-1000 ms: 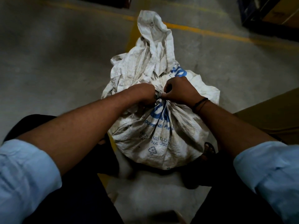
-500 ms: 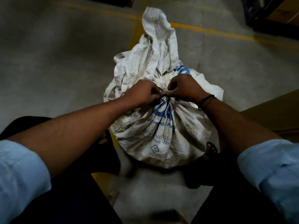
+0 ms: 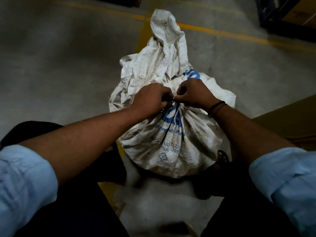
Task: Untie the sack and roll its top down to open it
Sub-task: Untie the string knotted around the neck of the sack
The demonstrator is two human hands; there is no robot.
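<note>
A white woven sack (image 3: 172,146) with blue print stands on the concrete floor between my knees, full and round at the bottom. Its neck is bunched and bound by a thin dark tie (image 3: 173,102). Above the tie the loose top of the sack (image 3: 164,48) flops away from me. My left hand (image 3: 150,100) and my right hand (image 3: 195,94) meet knuckle to knuckle at the neck, and the curled fingers of each pinch the tie. Most of the knot is hidden between the fingers.
Grey concrete floor (image 3: 59,65) with yellow painted lines (image 3: 222,33) lies around the sack. A brown cardboard box (image 3: 287,124) stands close on the right. Dark shelving (image 3: 282,16) fills the far right corner. My sandalled foot (image 3: 222,159) is beside the sack.
Both hands stay at the tied neck, working the tie with small finger movements. The view has shifted slightly. The sack remains tied.
</note>
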